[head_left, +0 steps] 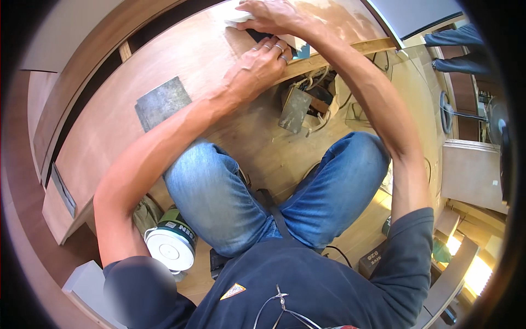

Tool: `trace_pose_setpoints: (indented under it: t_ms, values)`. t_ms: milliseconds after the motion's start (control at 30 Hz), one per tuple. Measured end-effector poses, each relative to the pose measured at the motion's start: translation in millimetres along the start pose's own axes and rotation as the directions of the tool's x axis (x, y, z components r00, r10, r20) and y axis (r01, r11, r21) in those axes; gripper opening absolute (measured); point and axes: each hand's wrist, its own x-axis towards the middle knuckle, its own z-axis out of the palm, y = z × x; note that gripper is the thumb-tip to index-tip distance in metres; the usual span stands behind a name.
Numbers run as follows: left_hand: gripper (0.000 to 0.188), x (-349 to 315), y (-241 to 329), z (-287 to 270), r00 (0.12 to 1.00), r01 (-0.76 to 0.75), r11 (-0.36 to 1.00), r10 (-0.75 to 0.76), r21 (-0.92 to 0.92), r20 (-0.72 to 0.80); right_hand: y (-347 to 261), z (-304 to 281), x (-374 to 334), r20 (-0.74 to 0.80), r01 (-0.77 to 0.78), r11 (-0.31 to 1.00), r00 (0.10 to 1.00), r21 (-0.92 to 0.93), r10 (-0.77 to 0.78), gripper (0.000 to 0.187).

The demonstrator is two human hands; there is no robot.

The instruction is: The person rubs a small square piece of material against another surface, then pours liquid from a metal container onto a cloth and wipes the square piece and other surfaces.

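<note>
Both my arms reach out to the far part of a wooden panel (213,60). My left hand (262,63), with rings on its fingers, is curled over the edge of a dark flat piece (255,35). A patch of blue (302,52) shows beside its fingertips; I cannot tell whether it belongs to the same piece. Just beyond, my right hand (271,17) is closed on a crumpled-looking white thing (235,16), partly hidden by the fingers. A pale, wet-looking smear (342,22) spreads over the wood to its right. Two grey square plates (164,101) lie overlapping on the panel nearer me.
Under the panel's edge sits an open tool bag (323,98) with cords and a grey plate (296,112). A white-lidded bucket (171,249) stands by my left thigh. At right are another person's legs (455,52), a fan (446,112) and a wooden box (474,172).
</note>
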Motion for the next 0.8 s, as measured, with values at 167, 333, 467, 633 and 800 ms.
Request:
trace_pose_setpoints:
  t_ms: [167, 333, 467, 633, 800]
  values:
    - [0.033, 7, 9, 3, 0.997, -0.057, 0.998, 0.058, 0.016, -0.054, 63, -21, -63, 0.034, -0.070, 0.991, 0.997, -0.112, 0.074, 0.070]
    - [0.032, 5, 2, -5, 0.999, -0.040, 0.993, 0.041, 0.111, -0.005, 11, -17, -32, -0.015, -0.104, 0.993, 0.995, -0.064, 0.103, 0.064]
    - [0.032, 4, 4, 1, 1.000, 0.009, 1.000, -0.010, -0.029, -0.023, 9, 4, -18, -0.095, 0.002, 1.000, 0.995, 0.000, -0.002, 0.049]
    - [0.031, 6, 9, 0, 0.992, -0.052, 0.999, 0.053, 0.010, -0.119, 26, -31, -55, 0.073, -0.035, 0.998, 0.997, -0.057, 0.039, 0.060]
    - [0.030, 6, 5, -1, 0.998, -0.029, 0.999, 0.030, 0.015, -0.054, 9, -10, -24, -0.066, -0.045, 0.998, 0.997, -0.049, 0.041, 0.058]
